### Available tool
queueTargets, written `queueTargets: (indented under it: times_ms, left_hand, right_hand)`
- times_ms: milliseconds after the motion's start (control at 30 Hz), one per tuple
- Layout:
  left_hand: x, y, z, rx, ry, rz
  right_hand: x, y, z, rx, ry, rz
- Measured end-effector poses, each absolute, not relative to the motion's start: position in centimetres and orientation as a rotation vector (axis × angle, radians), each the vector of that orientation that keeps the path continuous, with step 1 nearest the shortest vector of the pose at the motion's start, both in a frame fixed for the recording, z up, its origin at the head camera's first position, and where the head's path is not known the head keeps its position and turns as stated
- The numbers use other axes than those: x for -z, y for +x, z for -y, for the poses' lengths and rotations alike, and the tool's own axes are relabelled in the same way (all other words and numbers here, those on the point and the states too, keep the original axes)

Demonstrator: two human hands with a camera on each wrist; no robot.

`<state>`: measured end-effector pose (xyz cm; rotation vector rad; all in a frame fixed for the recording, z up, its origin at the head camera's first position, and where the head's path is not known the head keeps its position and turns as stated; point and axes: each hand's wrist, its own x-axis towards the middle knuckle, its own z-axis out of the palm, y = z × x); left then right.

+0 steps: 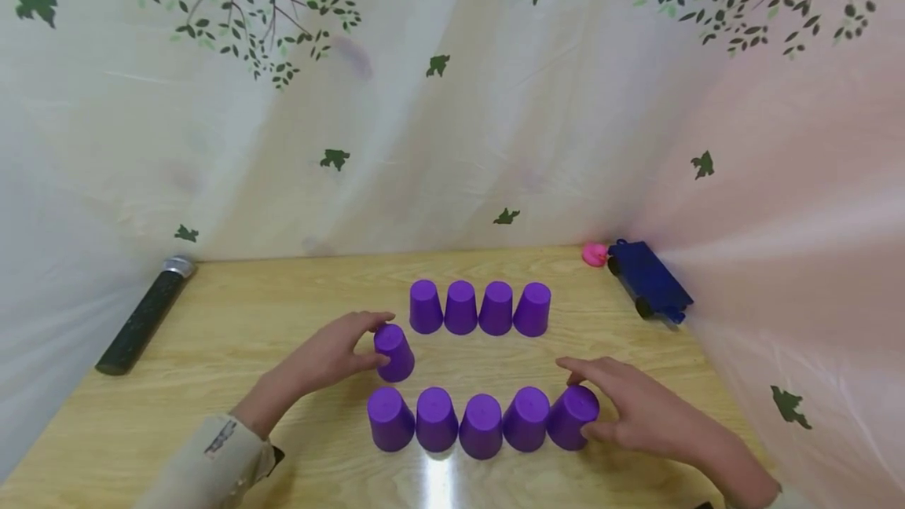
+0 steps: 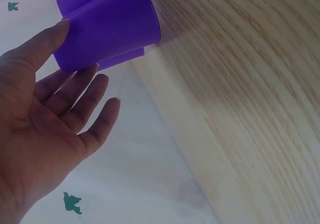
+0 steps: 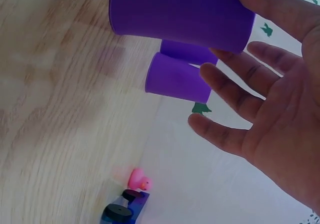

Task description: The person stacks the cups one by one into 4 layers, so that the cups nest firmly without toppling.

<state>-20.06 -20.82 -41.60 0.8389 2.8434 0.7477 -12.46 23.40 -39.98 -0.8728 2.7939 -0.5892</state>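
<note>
Between thumb and fingers, my left hand [image 1: 339, 352] holds an upside-down purple cup [image 1: 397, 358] near its base end. That cup stands between two rows, at their left side. At the right end of the front row, my right hand [image 1: 639, 411] grips another purple cup [image 1: 569, 419], its thumb on the near side and fingers on the far side. The left wrist view shows the thumb and fingertips on the held cup [image 2: 112, 31], the little finger off it. In the right wrist view the lower fingers stay spread away from the gripped cup [image 3: 180, 11].
Several upside-down purple cups form a back row [image 1: 461, 309] and the rest of the front row [image 1: 437, 420]. A black microphone [image 1: 144, 320] lies at the left. A pink toy duck [image 1: 595, 254] and a blue toy cart [image 1: 652, 281] sit back right, by the leaf-printed curtain [image 1: 424, 116].
</note>
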Motion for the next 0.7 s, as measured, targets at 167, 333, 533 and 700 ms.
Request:
queueTargets:
  times_ms: [167,333,533,700]
  left_hand:
    - [41.85,-20.18,20.60,-0.767,0.804,-2.823]
    - [41.90,-20.29,20.35,-0.779,0.796,-2.808]
    - [41.94,-20.35,20.25,-0.784,0.788,-2.792]
    - [42.31,-20.50,20.14,-0.768,0.765,-2.783]
  right_hand:
    - [40.13,-12.45,-23.61,0.598,-0.837,-2.803]
    - [40.32,-12.55,-23.78,0.627,-0.799,-2.782]
    - [40.62,-12.72,-23.83,0.664,-0.772,-2.774]
    - [40.62,-12.97,-23.80,0.738,-0.709,-2.717]
